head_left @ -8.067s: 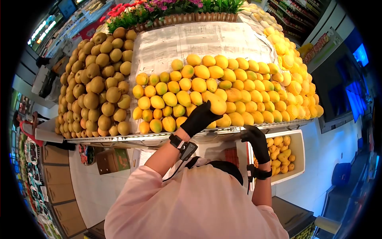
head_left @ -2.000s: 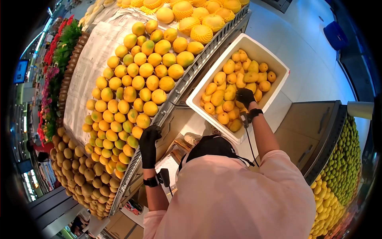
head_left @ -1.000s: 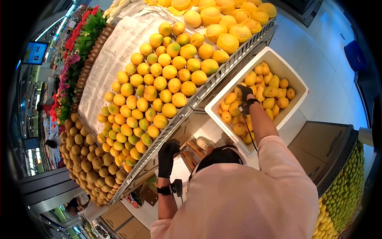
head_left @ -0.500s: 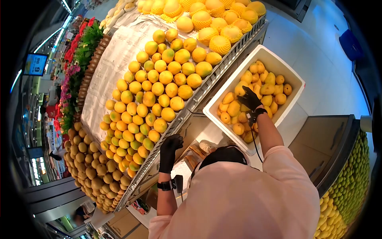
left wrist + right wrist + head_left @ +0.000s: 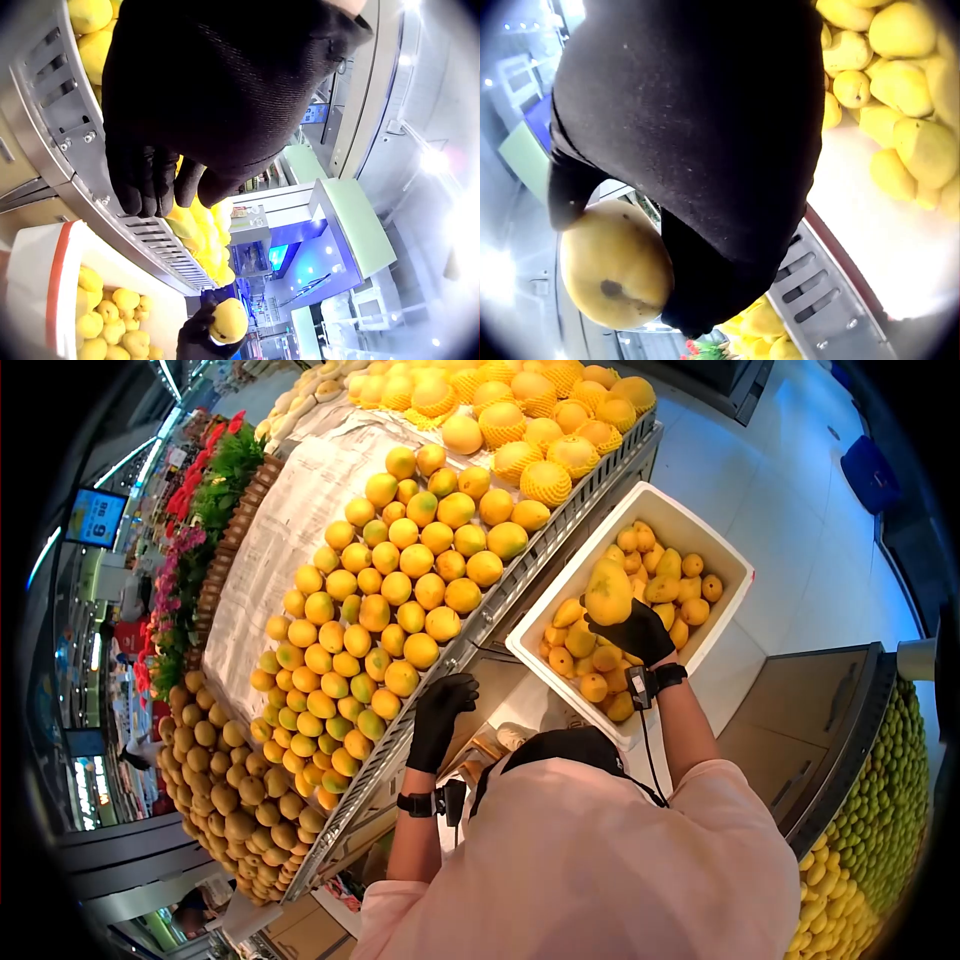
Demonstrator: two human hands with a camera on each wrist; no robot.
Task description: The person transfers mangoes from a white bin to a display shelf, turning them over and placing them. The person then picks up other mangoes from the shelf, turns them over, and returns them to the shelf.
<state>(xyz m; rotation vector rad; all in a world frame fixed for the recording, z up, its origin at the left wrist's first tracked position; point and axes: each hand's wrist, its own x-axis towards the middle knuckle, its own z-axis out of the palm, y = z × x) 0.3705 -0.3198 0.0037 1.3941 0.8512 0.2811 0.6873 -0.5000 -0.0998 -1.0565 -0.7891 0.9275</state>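
A yellow mango [image 5: 608,592] is lifted above the white crate [image 5: 735,565] of mangoes, gripped from below by my black-gloved right hand [image 5: 638,628]. In the right wrist view the mango [image 5: 615,268] shows a dark spot and sits in the gloved palm. The left wrist view catches the same mango [image 5: 228,320] far off. My left hand [image 5: 440,712], also in a black glove, hangs with loosely curled fingers [image 5: 154,180] by the metal shelf edge [image 5: 420,710] and holds nothing. Rows of yellow mangoes [image 5: 400,595] lie on the paper-lined display.
Brown pears [image 5: 215,780] are piled at the left of the display, net-wrapped fruit [image 5: 535,435] at the top. Flowers [image 5: 205,490] border the far side. A green-yellow fruit stand [image 5: 865,840] is at the right, beside a brown cabinet [image 5: 790,740].
My right hand has picked a mango out of the crate and raised it. My left hand has stayed by the shelf edge, shifting only slightly.
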